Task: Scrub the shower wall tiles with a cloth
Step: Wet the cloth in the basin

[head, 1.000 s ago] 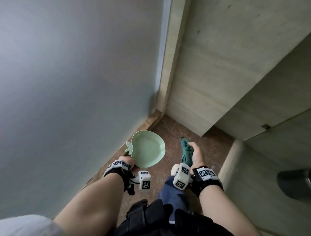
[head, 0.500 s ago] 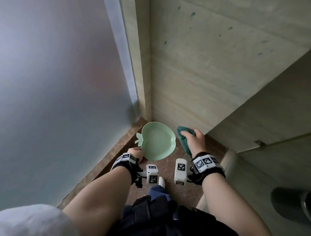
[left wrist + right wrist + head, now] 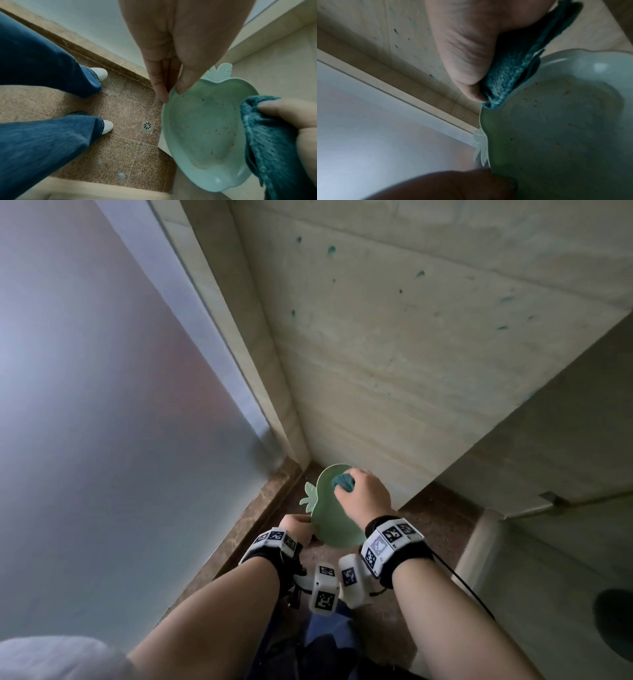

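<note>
Cloth point(image 3: 343, 481), bunched in the clenched right hand point(image 3: 364, 494), dips at the rim of an apple-shaped dish point(image 3: 205, 128) that the left hand point(image 3: 171, 54) pinches by its edge, probably to wet it before scrubbing the teal-spotted wall tiles point(image 3: 411, 354).

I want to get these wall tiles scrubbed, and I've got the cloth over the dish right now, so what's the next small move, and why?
Probably lift the right hand with the teal cloth up to the wall tile and start on the teal spots. The cloth is already bunched in that hand at the green dish, which the left hand holds by its rim, and the spots sit well above.
</note>
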